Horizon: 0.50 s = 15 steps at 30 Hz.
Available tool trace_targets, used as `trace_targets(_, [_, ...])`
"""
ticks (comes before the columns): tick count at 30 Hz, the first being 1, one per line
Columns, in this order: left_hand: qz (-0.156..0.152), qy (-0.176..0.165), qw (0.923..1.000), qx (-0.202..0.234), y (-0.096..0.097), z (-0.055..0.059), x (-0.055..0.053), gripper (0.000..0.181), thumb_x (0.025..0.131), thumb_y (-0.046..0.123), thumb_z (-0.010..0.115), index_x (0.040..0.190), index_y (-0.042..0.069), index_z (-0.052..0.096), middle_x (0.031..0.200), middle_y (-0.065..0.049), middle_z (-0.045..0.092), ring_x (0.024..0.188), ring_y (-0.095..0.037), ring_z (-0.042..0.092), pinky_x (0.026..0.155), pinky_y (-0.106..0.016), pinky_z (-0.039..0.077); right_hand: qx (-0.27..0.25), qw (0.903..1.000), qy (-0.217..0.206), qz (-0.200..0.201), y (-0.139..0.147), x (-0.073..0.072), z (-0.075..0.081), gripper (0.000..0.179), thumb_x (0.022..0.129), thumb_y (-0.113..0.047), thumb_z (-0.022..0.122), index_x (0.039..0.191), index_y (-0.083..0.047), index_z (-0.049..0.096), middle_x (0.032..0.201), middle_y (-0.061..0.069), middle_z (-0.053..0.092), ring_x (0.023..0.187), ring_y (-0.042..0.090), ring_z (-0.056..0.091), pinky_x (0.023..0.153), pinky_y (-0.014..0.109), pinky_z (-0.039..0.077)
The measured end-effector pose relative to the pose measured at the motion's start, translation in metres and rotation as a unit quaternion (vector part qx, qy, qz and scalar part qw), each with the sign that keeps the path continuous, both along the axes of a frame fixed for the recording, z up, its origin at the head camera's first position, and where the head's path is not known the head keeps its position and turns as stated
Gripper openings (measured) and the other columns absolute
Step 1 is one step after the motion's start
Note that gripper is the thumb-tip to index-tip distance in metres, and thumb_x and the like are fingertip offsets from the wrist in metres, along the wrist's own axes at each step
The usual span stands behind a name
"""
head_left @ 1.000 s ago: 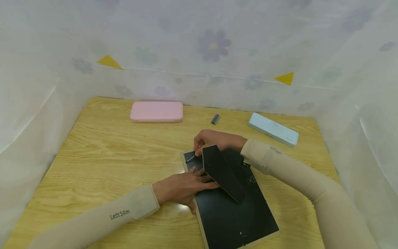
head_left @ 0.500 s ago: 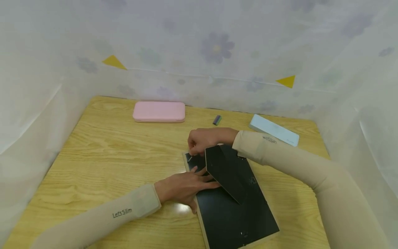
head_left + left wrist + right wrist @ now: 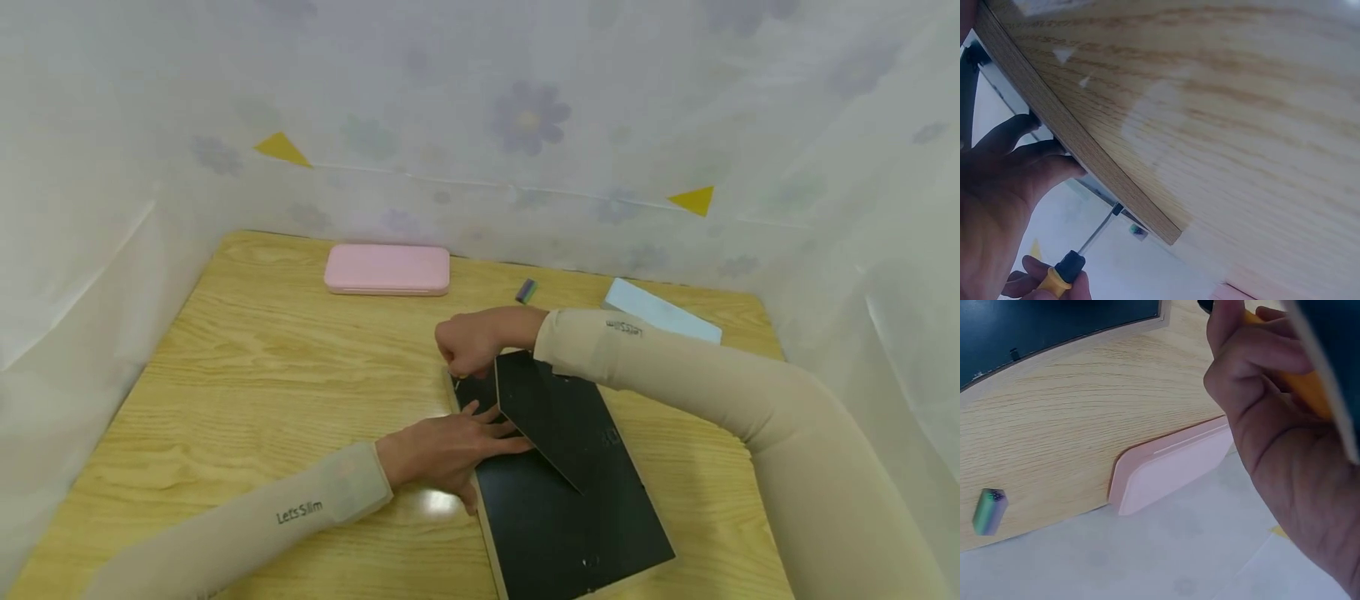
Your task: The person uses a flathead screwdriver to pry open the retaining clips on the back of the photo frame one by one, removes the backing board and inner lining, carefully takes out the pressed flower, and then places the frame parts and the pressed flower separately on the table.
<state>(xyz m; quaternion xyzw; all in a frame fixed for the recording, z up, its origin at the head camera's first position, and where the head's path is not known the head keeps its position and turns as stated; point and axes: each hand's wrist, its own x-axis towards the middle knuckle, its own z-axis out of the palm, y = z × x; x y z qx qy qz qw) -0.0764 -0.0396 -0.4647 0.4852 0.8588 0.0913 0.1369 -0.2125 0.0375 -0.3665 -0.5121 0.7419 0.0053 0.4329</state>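
While the left hand (image 3: pixel 453 450) is resting flat with its fingers spread on the black back of a photo frame (image 3: pixel 570 529), the right hand (image 3: pixel 476 342) is gripping a screwdriver (image 3: pixel 1071 267) just above it, so the two hands are working near each other without touching. The photo frame is lying at a slant, back upward, in the lower middle of the head view, its pale wooden rim showing along the left and bottom edges. Its stand flap (image 3: pixel 532 408) is sticking up at an angle, and some of the left hand's fingers are reaching beneath it, while the thumb is lying by the rim. In the left wrist view, the screwdriver is showing its yellow handle and black collar at the lower left, its shaft slanting up to the photo frame's edge near one corner; I can't tell exactly what the tip is meeting. A pink case (image 3: pixel 387 269) is sitting at upper left of centre on the wood-grained surface (image 3: pixel 300 358), a small multicoloured block (image 3: pixel 527 290) is lying to its right, and a pale blue case (image 3: pixel 660 310) is resting farther right, partly hidden behind the right sleeve (image 3: pixel 697 383).
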Motion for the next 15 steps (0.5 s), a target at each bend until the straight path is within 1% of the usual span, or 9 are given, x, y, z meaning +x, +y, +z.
trace_targets(3, [0.001,-0.001,1.0000,-0.001,0.000,-0.001,0.000,0.117,0.068,0.068,0.078,0.161,0.028,0.019,0.162,-0.012,0.029,0.147,-0.038,0.028,0.111,-0.057,0.034,0.014,0.9998,0.012,0.005,-0.005,0.005,0.001,0.043,0.103,-0.009,0.049,0.063,-0.002,0.064,0.051,0.002,0.057,0.044,0.013,0.052,0.052,0.027,0.042])
trace_targets(5, [0.003,-0.003,1.0000,-0.001,0.001,-0.002,0.001,0.117,0.068,0.068,0.078,0.161,0.028,0.019,0.162,-0.012,0.028,0.147,-0.038,0.028,0.111,-0.056,0.034,0.026,0.9994,0.022,0.006,-0.010,0.009,0.001,0.039,0.102,-0.008,0.049,0.068,-0.001,0.066,0.050,0.001,0.055,0.044,0.013,0.050,0.051,0.028,0.041])
trace_targets(10, [0.007,-0.011,0.9999,0.000,0.001,-0.002,0.001,0.116,0.068,0.066,0.079,0.161,0.028,0.020,0.162,-0.011,0.027,0.147,-0.036,0.027,0.113,-0.055,0.033,0.057,0.9975,0.043,0.001,-0.020,0.018,0.005,0.023,0.100,-0.007,0.052,0.090,0.002,0.071,0.055,0.002,0.057,0.047,0.014,0.052,0.051,0.028,0.041])
trace_targets(12, [0.008,-0.011,0.9999,-0.001,0.002,-0.002,0.001,0.116,0.068,0.066,0.079,0.161,0.028,0.020,0.162,-0.011,0.027,0.148,-0.036,0.027,0.113,-0.055,0.032,0.064,0.9967,0.049,0.001,-0.021,0.020,0.005,0.022,0.100,-0.008,0.053,0.094,0.002,0.071,0.056,0.002,0.059,0.048,0.015,0.053,0.051,0.028,0.042])
trace_targets(15, [0.006,-0.008,0.9999,-0.004,0.002,-0.002,0.001,0.115,0.069,0.067,0.078,0.161,0.027,0.021,0.162,-0.011,0.029,0.147,-0.036,0.029,0.113,-0.055,0.033,0.070,0.9960,0.056,0.000,-0.020,0.020,0.006,0.024,0.100,-0.009,0.052,0.093,0.002,0.073,0.057,0.002,0.060,0.050,0.016,0.055,0.051,0.028,0.041])
